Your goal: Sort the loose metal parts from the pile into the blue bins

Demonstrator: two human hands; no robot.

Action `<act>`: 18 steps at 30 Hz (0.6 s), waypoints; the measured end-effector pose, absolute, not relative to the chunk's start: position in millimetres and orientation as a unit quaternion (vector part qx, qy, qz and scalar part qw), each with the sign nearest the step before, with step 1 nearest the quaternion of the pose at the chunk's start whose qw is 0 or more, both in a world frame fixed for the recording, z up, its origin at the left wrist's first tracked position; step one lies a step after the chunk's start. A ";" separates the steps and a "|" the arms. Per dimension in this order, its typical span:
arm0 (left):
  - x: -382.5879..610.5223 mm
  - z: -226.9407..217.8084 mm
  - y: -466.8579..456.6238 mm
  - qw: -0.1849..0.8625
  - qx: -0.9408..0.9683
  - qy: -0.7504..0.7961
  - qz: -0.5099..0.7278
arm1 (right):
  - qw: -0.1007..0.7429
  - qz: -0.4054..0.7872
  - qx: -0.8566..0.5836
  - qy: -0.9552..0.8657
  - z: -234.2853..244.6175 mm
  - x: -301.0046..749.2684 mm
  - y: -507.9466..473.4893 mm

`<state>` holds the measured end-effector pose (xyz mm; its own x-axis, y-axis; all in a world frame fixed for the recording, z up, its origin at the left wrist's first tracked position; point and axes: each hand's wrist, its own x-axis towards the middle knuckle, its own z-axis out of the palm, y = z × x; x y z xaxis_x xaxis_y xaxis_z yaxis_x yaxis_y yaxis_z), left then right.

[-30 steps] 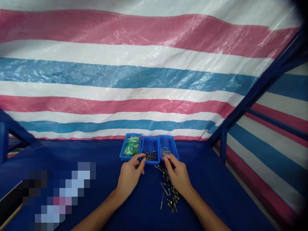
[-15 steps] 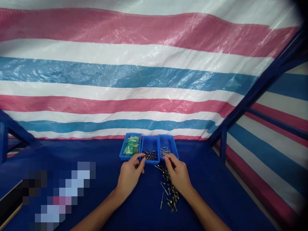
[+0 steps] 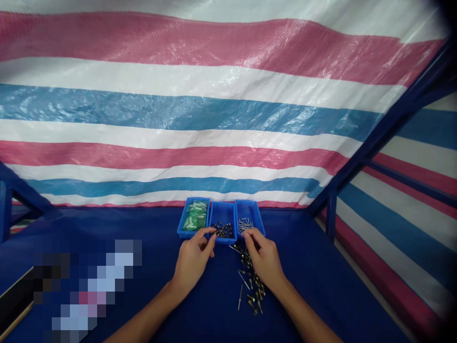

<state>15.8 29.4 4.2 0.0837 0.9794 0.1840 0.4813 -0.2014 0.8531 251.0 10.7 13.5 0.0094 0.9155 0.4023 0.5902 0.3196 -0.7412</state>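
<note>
My left hand (image 3: 194, 253) has its thumb and forefinger pinched together at the front left corner of the middle blue bin (image 3: 223, 211). Small dark, brassy metal pieces (image 3: 224, 230) lie in that bin. At the front edge of the right blue bin (image 3: 247, 208), my right hand (image 3: 266, 255) is closed in a pinch too. Thin silver pins that look like nails or rivets (image 3: 245, 224) lie inside it. Whatever either hand's fingertips hold is too small to make out. Beside and partly under my right hand spreads a loose pile of brassy pieces and silver pins (image 3: 251, 282).
The left blue bin (image 3: 184, 234) holds green and whitish plastic pieces (image 3: 195, 215). All three bins stand side by side at the back of the dark blue table (image 3: 143, 228). A striped sheet (image 3: 200, 112) hangs behind, blue frame bars (image 3: 360, 157) slant at right, and a pixelated patch covers the left front.
</note>
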 end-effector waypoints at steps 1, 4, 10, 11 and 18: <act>15.6 4.1 29.7 0.314 0.667 0.547 0.397 | 0.446 0.182 -0.554 -0.679 13.3 251.0 10.9; 15.2 3.9 30.6 0.311 0.669 0.546 0.397 | 0.448 0.181 -0.555 -0.677 12.2 251.0 11.0; 15.7 3.2 30.2 0.303 0.669 0.546 0.402 | 0.440 0.184 -0.559 -0.679 12.0 250.8 10.7; 15.8 3.1 29.9 0.305 0.668 0.547 0.403 | 0.440 0.184 -0.559 -0.679 12.3 250.9 10.8; 16.1 5.3 29.4 0.306 0.671 0.546 0.398 | 0.442 0.179 -0.558 -0.680 13.2 251.3 11.1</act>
<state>16.1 29.4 5.3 0.0868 0.9759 0.2002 0.4883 -0.2168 0.8453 251.3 11.1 13.2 0.0120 0.9160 0.4010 0.6000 0.3142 -0.7357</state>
